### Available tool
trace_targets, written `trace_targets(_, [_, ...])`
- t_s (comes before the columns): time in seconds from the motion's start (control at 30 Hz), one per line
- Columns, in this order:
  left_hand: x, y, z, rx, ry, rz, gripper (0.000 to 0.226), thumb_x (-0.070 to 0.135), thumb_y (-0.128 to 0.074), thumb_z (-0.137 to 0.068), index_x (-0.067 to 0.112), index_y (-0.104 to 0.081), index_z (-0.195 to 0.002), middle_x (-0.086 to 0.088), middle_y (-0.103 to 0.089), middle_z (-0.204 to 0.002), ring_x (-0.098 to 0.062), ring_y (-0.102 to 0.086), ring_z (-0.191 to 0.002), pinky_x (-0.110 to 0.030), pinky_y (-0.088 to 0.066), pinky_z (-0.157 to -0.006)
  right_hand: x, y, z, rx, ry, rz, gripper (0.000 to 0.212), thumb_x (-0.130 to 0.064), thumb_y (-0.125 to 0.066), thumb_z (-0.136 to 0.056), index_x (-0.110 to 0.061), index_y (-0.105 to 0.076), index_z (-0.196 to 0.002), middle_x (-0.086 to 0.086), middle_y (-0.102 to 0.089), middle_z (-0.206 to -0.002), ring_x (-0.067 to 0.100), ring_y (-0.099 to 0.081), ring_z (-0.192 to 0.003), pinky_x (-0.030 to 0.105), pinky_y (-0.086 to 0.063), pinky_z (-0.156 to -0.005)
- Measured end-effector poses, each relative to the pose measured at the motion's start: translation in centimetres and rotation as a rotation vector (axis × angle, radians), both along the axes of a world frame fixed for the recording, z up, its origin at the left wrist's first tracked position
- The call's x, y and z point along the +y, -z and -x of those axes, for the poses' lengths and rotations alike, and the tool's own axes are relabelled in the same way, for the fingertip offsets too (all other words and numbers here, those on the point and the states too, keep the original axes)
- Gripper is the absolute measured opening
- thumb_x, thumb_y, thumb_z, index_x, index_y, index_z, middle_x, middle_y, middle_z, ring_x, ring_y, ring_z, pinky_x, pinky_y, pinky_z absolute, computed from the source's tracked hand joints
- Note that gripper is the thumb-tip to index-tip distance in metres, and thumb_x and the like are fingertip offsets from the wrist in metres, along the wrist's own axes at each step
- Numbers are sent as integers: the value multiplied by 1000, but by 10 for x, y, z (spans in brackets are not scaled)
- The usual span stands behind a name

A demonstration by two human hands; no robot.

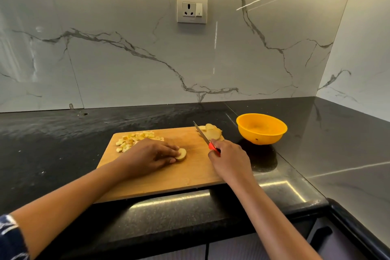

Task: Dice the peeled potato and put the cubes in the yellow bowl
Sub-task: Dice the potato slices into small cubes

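Observation:
A wooden cutting board [190, 177] lies on the black counter. My left hand [147, 155] rests on the board and pinches a small stack of potato slices [182, 153] at its fingertips. In my right hand [229, 159] is a red-handled knife [203, 136], its blade pointing up and away, lifted off the board to the right of the slices. Several potato cubes [135, 139] are piled at the board's far left corner. More potato slices [211, 131] lie at the far right corner. The yellow bowl [261, 129] stands empty on the counter, right of the board.
The black counter [52, 143] runs left and wraps around a corner at the right. A marble wall with a socket [192, 9] rises behind. The board's near edge overhangs the counter's front edge [190, 224]. A dark drawer handle [320, 236] sits below at the right.

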State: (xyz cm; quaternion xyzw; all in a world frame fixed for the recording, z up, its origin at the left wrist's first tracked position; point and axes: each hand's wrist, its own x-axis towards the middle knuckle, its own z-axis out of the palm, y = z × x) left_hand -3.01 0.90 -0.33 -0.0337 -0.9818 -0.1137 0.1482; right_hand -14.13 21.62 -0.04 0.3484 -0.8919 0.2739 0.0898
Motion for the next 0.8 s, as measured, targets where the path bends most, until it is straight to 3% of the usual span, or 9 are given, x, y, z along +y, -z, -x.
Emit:
trace_targets(0.1, [6, 1, 1, 63, -18, 27, 54, 63, -43, -83, 26, -67, -114, 11, -67, -114, 0, -60, -103, -16, -47, -91, 0, -2, -4, 14, -14, -27, 39, -32, -49, -98, -25, -51, -136, -4, -61, -126, 13, -56, -114, 25, -44, -88])
trace_targets(0.23, [12, 5, 3, 173, -39, 136, 27, 38, -61, -88, 22, -70, -108, 7, -70, -107, -5, -66, -95, -14, -46, -80, -2, -4, -8, 16, -51, -47, 37, -32, -49, -98, -25, -54, -135, -5, -67, -115, 10, -60, -100, 21, -45, -79])
trace_targets(0.33, [14, 7, -1, 184, -17, 183, 43, 51, -44, -90, 22, -72, -105, 6, -72, -102, -7, -69, -88, -18, -52, -72, 2, -4, -18, 30, -111, -82, 38, -33, -47, -99, -27, -52, -136, -5, -67, -113, 11, -60, -94, 22, -48, -77])
trace_targets(0.4, [11, 7, -3, 146, -3, 173, 63, 66, -27, -88, 24, -69, -111, 9, -70, -109, -5, -67, -95, -21, -54, -78, 7, -3, -26, 63, -143, -108, 39, -34, -46, -99, -29, -49, -138, -6, -67, -114, 10, -60, -95, 22, -49, -77])
trace_targets(0.5, [4, 5, -8, 25, 7, 138, 80, 76, -10, -82, 29, -56, -128, 15, -57, -128, 2, -53, -115, -18, -44, -96, 10, -4, -30, 84, -170, -141, 42, -36, -46, -99, -31, -46, -140, -6, -66, -116, 11, -61, -95, 25, -53, -79])
trace_targets(0.6, [-2, 3, -12, -90, 39, 93, 80, 81, -14, -78, 34, -42, -136, 22, -42, -137, 10, -37, -124, -9, -29, -102, 10, -7, -29, 86, -181, -185, 44, -37, -46, -98, -33, -42, -142, -6, -65, -119, 12, -60, -94, 24, -53, -78])
trace_targets(0.8, [-7, 2, -15, -205, 84, 76, 68, 75, -23, -83, 38, -26, -140, 25, -32, -143, 14, -27, -130, -3, -17, -104, 7, -10, -30, 113, -219, -236, 44, -35, -45, -99, -33, -41, -143, -7, -66, -111, 11, -59, -90, 25, -52, -77])
